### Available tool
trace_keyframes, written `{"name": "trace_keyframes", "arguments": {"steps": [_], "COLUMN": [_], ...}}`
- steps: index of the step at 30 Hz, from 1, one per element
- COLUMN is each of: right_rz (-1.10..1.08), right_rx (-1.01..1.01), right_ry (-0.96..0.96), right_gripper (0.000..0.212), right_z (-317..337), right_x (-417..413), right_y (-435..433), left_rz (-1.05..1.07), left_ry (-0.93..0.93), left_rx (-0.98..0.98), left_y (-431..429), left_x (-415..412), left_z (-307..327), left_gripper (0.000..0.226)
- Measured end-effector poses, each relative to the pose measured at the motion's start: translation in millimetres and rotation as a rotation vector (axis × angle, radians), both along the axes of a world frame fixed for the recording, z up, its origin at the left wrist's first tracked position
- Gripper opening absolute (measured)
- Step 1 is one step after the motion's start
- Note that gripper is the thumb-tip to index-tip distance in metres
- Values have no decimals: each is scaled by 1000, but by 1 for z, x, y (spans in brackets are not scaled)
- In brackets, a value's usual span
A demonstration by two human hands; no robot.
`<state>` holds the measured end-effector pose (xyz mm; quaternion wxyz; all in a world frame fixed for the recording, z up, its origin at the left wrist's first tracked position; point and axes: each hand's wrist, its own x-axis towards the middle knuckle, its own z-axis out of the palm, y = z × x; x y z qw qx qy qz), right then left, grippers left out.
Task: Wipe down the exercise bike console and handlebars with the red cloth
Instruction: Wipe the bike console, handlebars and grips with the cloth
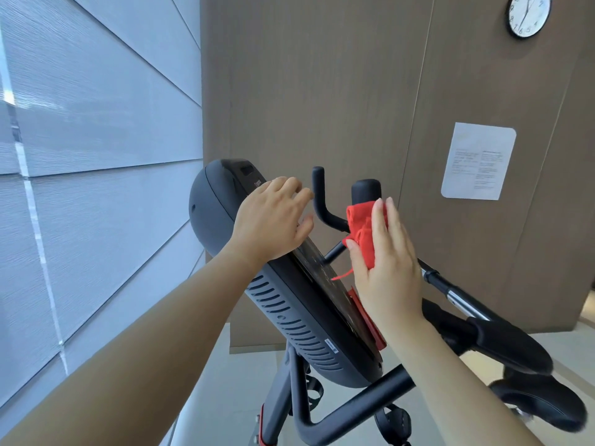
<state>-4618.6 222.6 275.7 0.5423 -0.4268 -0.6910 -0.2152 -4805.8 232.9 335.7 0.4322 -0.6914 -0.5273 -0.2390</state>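
The exercise bike's dark console (pixel 289 313) runs tilted across the middle of the view, its vented back facing me. My left hand (pixel 270 220) rests flat on the console's upper edge, fingers spread, holding nothing. My right hand (pixel 386 268) presses the bunched red cloth (pixel 362 230) against the black handlebar (pixel 325 204) beside the console face. A thick padded grip end (pixel 366 189) stands just above the cloth. A thread of the cloth hangs over the screen.
More black handlebar tubing (pixel 354 400) loops below the console. A chrome post (pixel 457 294) and the saddle (pixel 515 346) lie at the right. A wood-panel wall with a clock (pixel 528 14) and a paper notice (pixel 478 160) stands behind; window blinds (pixel 96 123) fill the left.
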Motion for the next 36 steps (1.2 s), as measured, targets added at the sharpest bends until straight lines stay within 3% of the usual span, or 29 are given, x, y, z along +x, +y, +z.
{"name": "trace_keyframes", "arguments": {"steps": [7,13,18,27,31,36], "right_rz": [-8,218,249,583,711,922], "right_rx": [-75,-116,-154,-151,-100,-188], "right_ry": [-133,42,-24,191,184,105], "right_gripper": [64,65,65,51,50,48], "right_z": [-30,-12,-18,35,69,71], "right_x": [23,29,42,67,57,39], "right_y": [-8,-3,-3,30,49,57], "left_rz": [7,54,110,199,289,374], "left_ry": [24,45,51,-60,-90,-86], "left_rx": [-14,-28,-59,12,9,30], "left_y": [-6,-7,-7,-6,-5,-6], "left_x": [5,5,6,18,22,26], "left_z": [-12,-12,-12,-11,-15,-18], "left_gripper": [41,40,41,34,37,38]}}
